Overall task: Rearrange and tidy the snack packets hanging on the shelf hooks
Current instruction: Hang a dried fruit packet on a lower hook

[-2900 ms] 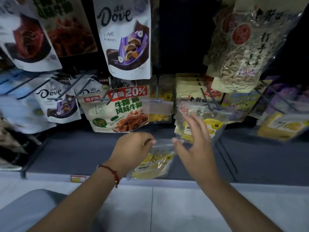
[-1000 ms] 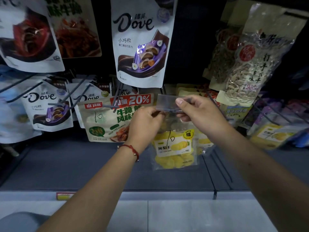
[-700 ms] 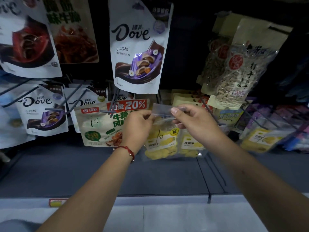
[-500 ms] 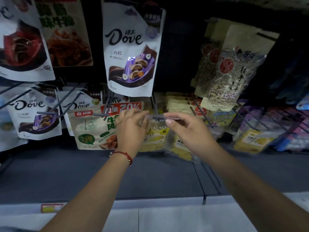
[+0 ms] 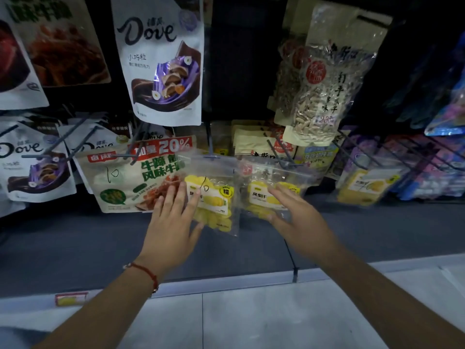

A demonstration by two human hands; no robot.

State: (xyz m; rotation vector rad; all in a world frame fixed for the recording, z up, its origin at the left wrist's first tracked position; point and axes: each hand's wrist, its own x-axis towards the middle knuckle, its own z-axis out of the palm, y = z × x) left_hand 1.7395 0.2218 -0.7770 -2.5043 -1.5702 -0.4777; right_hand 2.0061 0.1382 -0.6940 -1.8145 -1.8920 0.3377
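upper white pouch (image 5: 161, 61) at 12 o'clock: "Dove" | lower-left white pouch (image 5: 32, 159) at 9 o'clock: "Dove" | beige packet (image 5: 141, 177): "20%", handwritten "10" | clear yellow packet (image 5: 214, 195): handwritten "10"

Two clear packets of yellow dried fruit (image 5: 214, 197) (image 5: 266, 195), hanging side by side on hooks

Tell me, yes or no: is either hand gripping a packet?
No. The left hand and right hand lie flat, fingers straight, against the yellow packets.

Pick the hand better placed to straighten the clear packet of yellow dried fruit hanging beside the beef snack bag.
Left. The left hand lies open against that packet; the right hand rests on the neighbouring one.
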